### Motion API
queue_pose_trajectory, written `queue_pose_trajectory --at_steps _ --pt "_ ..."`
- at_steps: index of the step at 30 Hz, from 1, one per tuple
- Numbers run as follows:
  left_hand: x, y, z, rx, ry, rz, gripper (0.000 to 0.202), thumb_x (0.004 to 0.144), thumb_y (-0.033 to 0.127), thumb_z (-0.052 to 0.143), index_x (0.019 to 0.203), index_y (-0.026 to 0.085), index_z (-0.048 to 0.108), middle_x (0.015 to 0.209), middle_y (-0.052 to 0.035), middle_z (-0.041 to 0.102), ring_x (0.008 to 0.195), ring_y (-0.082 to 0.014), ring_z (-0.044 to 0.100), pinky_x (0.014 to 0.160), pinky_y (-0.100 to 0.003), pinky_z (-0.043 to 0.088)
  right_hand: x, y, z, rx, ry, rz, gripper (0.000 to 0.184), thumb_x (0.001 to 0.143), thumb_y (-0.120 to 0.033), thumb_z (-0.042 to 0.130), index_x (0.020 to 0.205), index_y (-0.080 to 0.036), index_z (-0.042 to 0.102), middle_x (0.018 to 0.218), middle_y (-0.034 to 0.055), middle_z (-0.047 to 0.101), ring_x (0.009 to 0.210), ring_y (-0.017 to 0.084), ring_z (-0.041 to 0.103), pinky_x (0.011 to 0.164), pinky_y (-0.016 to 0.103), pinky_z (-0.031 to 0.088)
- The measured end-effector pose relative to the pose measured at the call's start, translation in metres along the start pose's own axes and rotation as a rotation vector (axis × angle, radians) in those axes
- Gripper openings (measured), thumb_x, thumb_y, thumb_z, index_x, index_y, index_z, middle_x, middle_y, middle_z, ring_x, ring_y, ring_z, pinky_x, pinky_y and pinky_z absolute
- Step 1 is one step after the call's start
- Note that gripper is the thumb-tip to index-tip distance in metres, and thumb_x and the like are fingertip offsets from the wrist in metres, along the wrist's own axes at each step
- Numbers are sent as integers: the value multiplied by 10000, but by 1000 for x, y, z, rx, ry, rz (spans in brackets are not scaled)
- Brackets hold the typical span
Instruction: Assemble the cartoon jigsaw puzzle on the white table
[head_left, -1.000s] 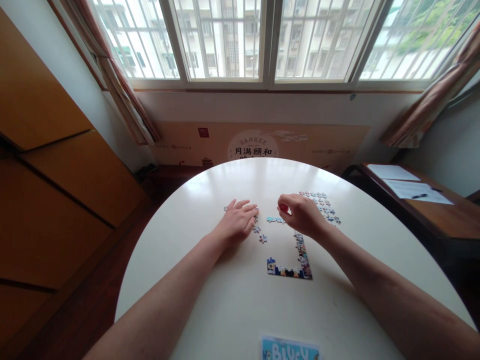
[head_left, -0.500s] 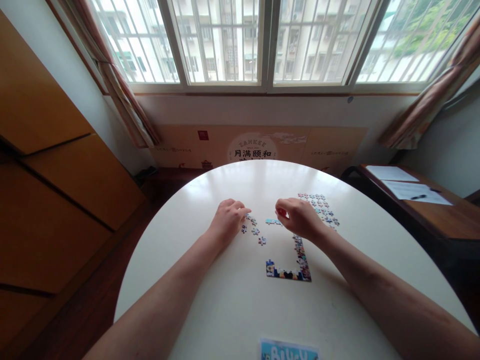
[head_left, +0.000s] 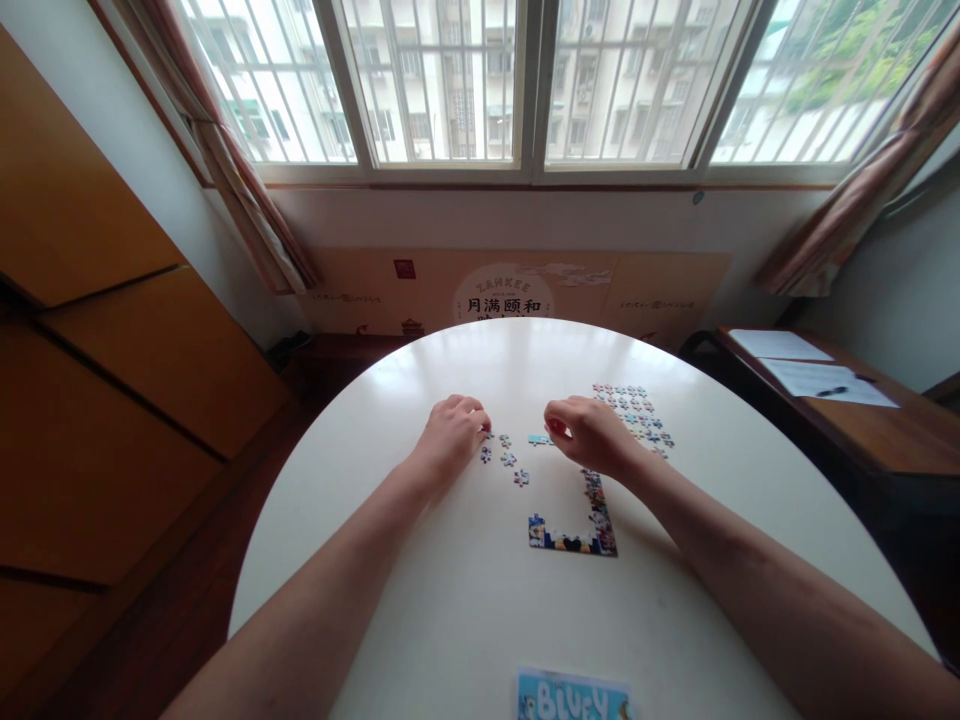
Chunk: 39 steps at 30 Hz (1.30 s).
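A partly joined jigsaw border point(head_left: 602, 530) lies flat on a round white table point(head_left: 420, 620), shaped like a letter J: a tall right side, a bottom edge, and a short hook at the left corner. The bottom edge mixes deep blue, black and creamy yellow; the right side is a busy mottle of reds, browns and dark tones. The inner edges are knobbly, the outer ones straight.

Beyond the border's open top is a light blue strip point(head_left: 538, 439), its right end hidden by the right hand point(head_left: 589, 430). That hand's fingers are curled in toward the thumb; whether they pinch a piece cannot be told.

Up and left of the border, small loose pieces point(head_left: 508, 460) lie scattered, bluish and patchy. The left hand point(head_left: 452, 435) is beside them, fingers bent downward, fingertips at one piece; whether they grip it cannot be told.

Beyond the border to the right, more single pieces point(head_left: 634, 404) form rough rows, pinkish farthest away, bluer nearer. On the border's near side is a bright blue card point(head_left: 574, 697) with pale, chunky lettering.
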<state>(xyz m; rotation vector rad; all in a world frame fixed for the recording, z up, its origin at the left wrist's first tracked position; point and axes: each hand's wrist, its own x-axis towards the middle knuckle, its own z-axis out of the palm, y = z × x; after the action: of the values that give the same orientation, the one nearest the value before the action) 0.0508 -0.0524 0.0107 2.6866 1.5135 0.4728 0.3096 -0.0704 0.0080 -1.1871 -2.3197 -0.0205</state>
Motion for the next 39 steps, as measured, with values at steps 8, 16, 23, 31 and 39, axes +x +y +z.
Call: queue_pose_trajectory --at_steps 8,16,23,31,39 --pt "-4 -3 -9 -153 -2 8 81 833 126 710 815 202 732 877 -33 769 906 -242 677 896 -388 505 -1 2 3 117 131 52 146 837 -82 604 868 -209 669 751 13 673 687 150 588 662 270 407" --pt "-14 32 -5 -444 217 41 127 884 145 681 900 229 775 852 2 786 799 -184 696 804 -315 530 1 7 5 166 56 -13 184 856 -78 624 895 -215 741 801 30 724 767 184 628 737 316 469" --pt "-6 52 23 -385 178 17 127 863 183 716 852 277 801 822 22 793 786 -200 671 868 -386 507 4 14 10 172 -22 -71 298 781 -4 653 835 -251 812 871 43 757 830 209 621 813 362 506" --pt "-2 51 24 -360 170 40 106 820 173 771 870 261 801 851 6 793 829 -217 666 897 -398 486 5 12 8 148 -76 -92 294 766 -8 686 809 -264 824 872 37 761 834 208 610 813 362 487" --pt "-2 51 24 -307 184 54 160 824 135 755 911 262 796 904 -4 797 896 -238 675 938 -425 462 3 6 4 126 -110 -90 237 795 -79 684 834 -269 821 883 35 769 837 215 613 829 368 465"
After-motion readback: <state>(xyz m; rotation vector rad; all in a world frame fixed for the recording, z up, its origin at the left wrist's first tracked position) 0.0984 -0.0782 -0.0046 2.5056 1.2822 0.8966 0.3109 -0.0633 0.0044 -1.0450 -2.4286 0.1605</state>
